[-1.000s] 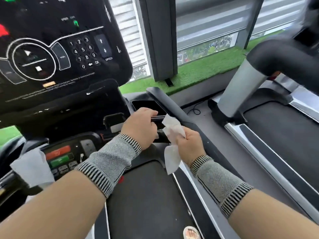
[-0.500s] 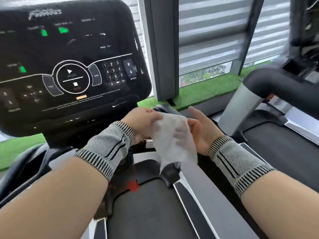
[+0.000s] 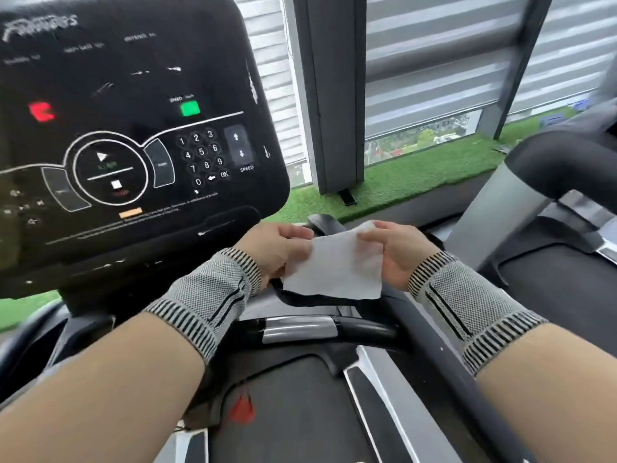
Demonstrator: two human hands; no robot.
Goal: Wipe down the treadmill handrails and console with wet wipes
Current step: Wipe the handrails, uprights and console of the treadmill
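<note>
Nearest the camera, two bare forearms in striped grey wrist sleeves point(image 3: 213, 295) reach forward over the dark running belt point(image 3: 293, 412). A small red clip point(image 3: 242, 409) hangs just above the belt's front edge.

Just beyond the sleeves runs the black front handrail point(image 3: 364, 330) with its shiny metal grip plate point(image 3: 297, 327); the right side rail point(image 3: 444, 365) slants back towards the camera.

Above the handrail both hands hold one white wet wipe point(image 3: 337, 267) spread flat between them. The left hand point(image 3: 277, 245) pinches its left edge with curled fingers, and the right hand point(image 3: 397, 248) pinches the upper right corner between thumb and fingertips. The wipe hangs in the air, touching neither rail nor console.

The step in hand looks like opening the wipe out before the next pass. Done well, that means pulling it fully flat, laying a clean face across the palm, then wrapping it round the rail and sliding along its length, or pressing lightly on the console to avoid triggering buttons.

Further off and to the left stands the black console point(image 3: 133, 128), with its number keypad point(image 3: 202, 155) and lit red and green indicators. No container is clearly in view; any cup recess on the console shelf is hidden behind the hands.

Beyond are green turf point(image 3: 400, 175) and window blinds point(image 3: 434, 61), and another treadmill's upright point(image 3: 494, 215) on the right.
</note>
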